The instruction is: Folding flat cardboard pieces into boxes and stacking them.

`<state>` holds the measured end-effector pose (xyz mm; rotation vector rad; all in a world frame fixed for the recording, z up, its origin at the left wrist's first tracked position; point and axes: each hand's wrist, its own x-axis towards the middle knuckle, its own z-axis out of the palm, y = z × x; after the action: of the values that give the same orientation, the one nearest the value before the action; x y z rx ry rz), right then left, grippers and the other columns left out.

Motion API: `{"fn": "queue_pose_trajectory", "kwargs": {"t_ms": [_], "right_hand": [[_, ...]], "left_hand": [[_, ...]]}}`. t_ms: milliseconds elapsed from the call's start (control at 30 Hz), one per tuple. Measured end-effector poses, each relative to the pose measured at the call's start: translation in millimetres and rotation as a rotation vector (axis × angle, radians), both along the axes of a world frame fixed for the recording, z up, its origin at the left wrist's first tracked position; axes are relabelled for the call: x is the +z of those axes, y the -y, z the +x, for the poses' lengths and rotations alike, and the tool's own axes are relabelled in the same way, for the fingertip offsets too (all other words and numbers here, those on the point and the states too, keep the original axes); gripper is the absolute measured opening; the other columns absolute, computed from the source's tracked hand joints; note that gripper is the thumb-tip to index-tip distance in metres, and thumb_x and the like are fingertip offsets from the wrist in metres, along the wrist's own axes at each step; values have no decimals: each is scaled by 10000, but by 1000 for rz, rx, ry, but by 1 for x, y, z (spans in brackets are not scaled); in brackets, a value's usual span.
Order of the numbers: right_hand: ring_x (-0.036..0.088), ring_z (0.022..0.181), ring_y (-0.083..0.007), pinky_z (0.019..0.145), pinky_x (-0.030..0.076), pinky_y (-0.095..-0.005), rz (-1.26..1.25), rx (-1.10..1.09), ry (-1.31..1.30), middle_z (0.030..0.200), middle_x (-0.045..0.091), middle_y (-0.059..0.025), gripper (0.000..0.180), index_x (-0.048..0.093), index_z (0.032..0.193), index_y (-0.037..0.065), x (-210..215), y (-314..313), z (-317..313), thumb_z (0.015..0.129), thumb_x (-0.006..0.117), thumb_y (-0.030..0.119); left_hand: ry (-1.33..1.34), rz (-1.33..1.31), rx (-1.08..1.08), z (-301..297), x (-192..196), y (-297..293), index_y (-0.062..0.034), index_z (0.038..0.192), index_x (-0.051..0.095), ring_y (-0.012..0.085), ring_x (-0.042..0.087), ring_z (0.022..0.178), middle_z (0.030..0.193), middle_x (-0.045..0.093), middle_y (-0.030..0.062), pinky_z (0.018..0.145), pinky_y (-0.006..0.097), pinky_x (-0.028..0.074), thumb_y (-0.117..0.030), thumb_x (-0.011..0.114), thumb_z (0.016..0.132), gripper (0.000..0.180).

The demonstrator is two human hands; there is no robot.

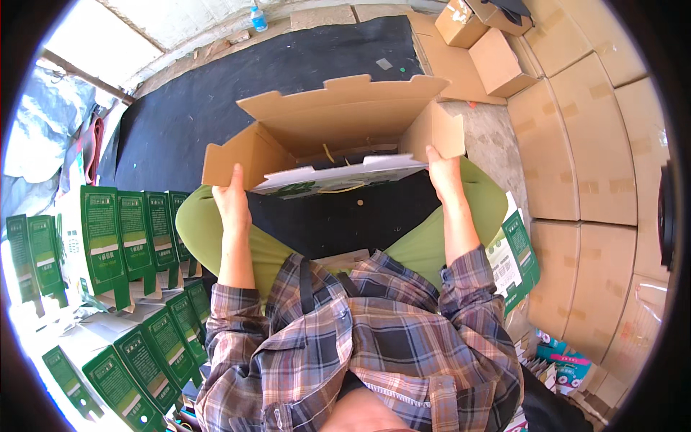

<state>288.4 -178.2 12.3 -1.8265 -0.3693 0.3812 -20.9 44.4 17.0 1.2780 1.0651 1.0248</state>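
Black floor sheeting extends behind the work area in the head view. Stacked brown cartons stand at 3 o'clock; green printed boxes stand in rows from 8 to 9 o'clock; a blue plastic bottle is located at 11 o'clock. Open-flapped cardboard box is positioned at 12 o'clock, between the knees. Left hand is clamped on its edge at the box's 8 o'clock; right hand is clamped between 3 and 4 o'clock.
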Motion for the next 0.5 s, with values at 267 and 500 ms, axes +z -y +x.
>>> {"fn": "queue_pose_trajectory", "kwargs": {"t_ms": [267, 500], "right_hand": [[488, 1175, -246, 997, 361, -339, 65, 42, -249, 1256, 522, -152, 469, 426, 1288, -48, -19, 6, -18, 836, 539, 3], [487, 1168, -228, 995, 362, -323, 69, 67, -313, 1272, 515, -133, 468, 429, 1292, -46, -16, 21, -27, 854, 578, 27]], "left_hand": [[128, -234, 155, -4, 1, -13, -25, 1294, 435, 184, 569, 1035, 1218, 532, 121, 826, 341, 499, -183, 546, 946, 397], [-924, 891, 189, 8, 41, -34, -151, 1408, 351, 308, 366, 1289, 1410, 387, 87, 1054, 502, 292, 13, 540, 793, 664]]}}
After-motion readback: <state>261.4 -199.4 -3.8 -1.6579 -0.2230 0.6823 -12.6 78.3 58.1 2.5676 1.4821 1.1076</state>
